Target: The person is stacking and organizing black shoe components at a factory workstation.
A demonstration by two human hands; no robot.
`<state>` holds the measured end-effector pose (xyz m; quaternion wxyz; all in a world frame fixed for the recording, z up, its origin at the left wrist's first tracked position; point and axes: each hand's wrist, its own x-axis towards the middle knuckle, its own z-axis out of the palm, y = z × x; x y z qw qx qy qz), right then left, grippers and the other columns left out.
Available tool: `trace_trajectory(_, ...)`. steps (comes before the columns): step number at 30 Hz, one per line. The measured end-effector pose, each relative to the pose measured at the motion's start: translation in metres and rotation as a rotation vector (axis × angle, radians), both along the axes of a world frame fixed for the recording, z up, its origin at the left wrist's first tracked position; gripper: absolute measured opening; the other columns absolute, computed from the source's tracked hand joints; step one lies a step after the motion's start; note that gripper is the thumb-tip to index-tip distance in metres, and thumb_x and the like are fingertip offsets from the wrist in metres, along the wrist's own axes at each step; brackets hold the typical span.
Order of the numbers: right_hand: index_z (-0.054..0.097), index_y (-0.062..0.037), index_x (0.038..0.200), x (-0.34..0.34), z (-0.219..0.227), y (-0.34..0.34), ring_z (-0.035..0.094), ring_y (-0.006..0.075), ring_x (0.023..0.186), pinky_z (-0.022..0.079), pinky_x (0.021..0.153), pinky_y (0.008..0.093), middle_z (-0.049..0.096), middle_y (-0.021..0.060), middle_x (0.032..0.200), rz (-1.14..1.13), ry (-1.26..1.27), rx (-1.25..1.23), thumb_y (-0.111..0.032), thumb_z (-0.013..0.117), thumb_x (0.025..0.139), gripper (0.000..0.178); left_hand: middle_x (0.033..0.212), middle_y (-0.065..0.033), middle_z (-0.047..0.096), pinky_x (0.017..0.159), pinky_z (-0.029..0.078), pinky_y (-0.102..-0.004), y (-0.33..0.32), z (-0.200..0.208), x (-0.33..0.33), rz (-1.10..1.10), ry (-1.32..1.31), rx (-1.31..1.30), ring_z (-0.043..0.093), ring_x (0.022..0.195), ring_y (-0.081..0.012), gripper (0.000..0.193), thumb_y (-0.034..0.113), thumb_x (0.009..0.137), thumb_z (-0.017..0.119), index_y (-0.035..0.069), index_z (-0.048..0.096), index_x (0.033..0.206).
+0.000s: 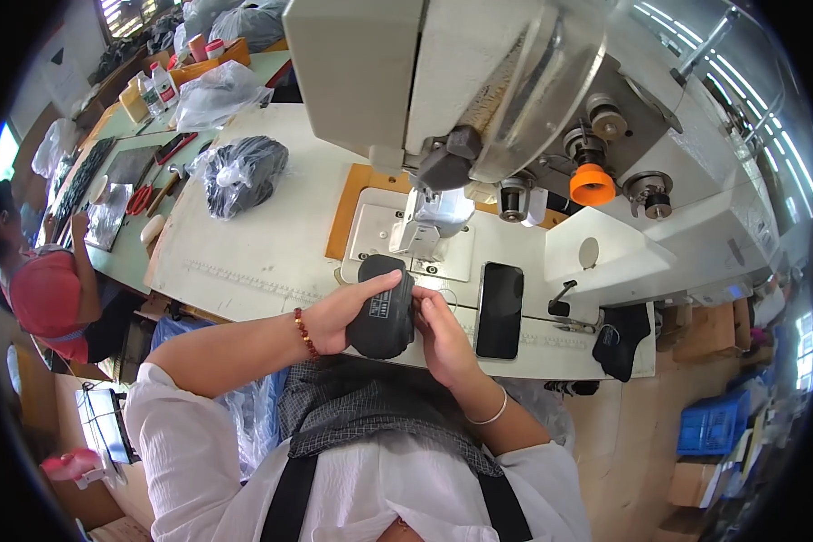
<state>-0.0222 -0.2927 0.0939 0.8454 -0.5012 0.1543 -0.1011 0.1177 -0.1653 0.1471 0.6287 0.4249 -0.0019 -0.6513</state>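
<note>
Just in front of the sewing machine (415, 226), I hold a black padded, rounded oblong piece (384, 334) with a small pale printed mark on its face. My left hand (341, 314) grips its left side, thumb lying across the top and the other fingers hidden beneath. On the opposite edge, my right hand (443, 336) pinches the piece with bent fingers; its thumb is mostly hidden. The needle area of the machine, with its metal plate (366, 239), lies right behind the piece.
A dark phone (500, 312) lies right of my hands, and a black fabric piece (621, 343) sits at the table's right end. Back left is a plastic-wrapped dark bundle (244, 176). Scissors (139, 200) lie on a side table, where a person in red (54, 294) sits.
</note>
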Motion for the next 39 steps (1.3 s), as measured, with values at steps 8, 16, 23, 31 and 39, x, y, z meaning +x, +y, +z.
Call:
trace_trajectory(8, 0.049, -0.0066, 0.129, 0.012, 0.011, 0.006, 0.052, 0.0144, 0.114, 0.037, 0.101, 0.0326, 0.058, 0.0052, 0.123, -0.017, 0.005, 0.072, -0.023, 0.042, 0.104, 0.031, 0.099, -0.006, 0.07, 0.076, 0.06, -0.0337, 0.009, -0.009, -0.015, 0.18, -0.066, 0.014, 0.07, 0.083, -0.0171, 0.035, 0.039, 0.098, 0.057, 0.008, 0.062, 0.114)
trace_trajectory(16, 0.051, -0.0061, 0.124, 0.051, 0.016, 0.01, 0.054, 0.0113, 0.104, 0.045, 0.091, 0.0264, 0.057, 0.004, 0.113, 0.152, 0.077, 0.028, -0.025, 0.047, 0.103, 0.028, 0.11, -0.006, 0.067, 0.086, 0.056, -0.0381, 0.024, -0.015, -0.024, 0.448, -0.022, -0.087, 0.068, 0.097, -0.0194, 0.043, 0.047, 0.099, 0.052, 0.011, 0.057, 0.122)
trace_trajectory(23, 0.05, -0.0005, 0.13, 0.053, 0.016, -0.016, 0.053, 0.023, 0.115, 0.042, 0.098, 0.033, 0.056, 0.0159, 0.122, 0.174, 0.018, -0.545, -0.03, 0.051, 0.101, 0.042, 0.115, -0.003, 0.061, 0.09, 0.051, -0.0372, 0.015, -0.014, -0.021, 0.419, -0.038, 0.032, 0.059, 0.107, -0.0182, 0.05, 0.059, 0.096, 0.05, 0.015, 0.058, 0.119)
trace_trajectory(31, 0.043, -0.0055, 0.141, 0.009, 0.047, 0.036, 0.036, 0.0455, 0.132, 0.032, 0.109, 0.0494, 0.035, 0.0257, 0.146, -0.069, -0.321, -1.505, -0.017, 0.08, 0.075, 0.076, 0.111, -0.0032, 0.064, 0.088, 0.053, -0.0394, 0.021, -0.007, -0.017, 0.337, 0.009, 0.016, 0.063, 0.102, -0.0189, 0.053, 0.062, 0.095, 0.049, 0.016, 0.059, 0.12)
trace_trajectory(39, 0.043, -0.0027, 0.142, 0.013, 0.012, 0.012, 0.044, 0.0289, 0.128, 0.036, 0.106, 0.0409, 0.044, 0.0189, 0.139, -0.084, -0.097, -0.597, -0.022, 0.065, 0.091, 0.058, 0.109, -0.0021, 0.064, 0.09, 0.05, -0.0397, 0.026, -0.001, -0.016, 0.311, -0.056, 0.138, 0.062, 0.104, -0.0161, 0.047, 0.055, 0.094, 0.057, 0.015, 0.06, 0.119)
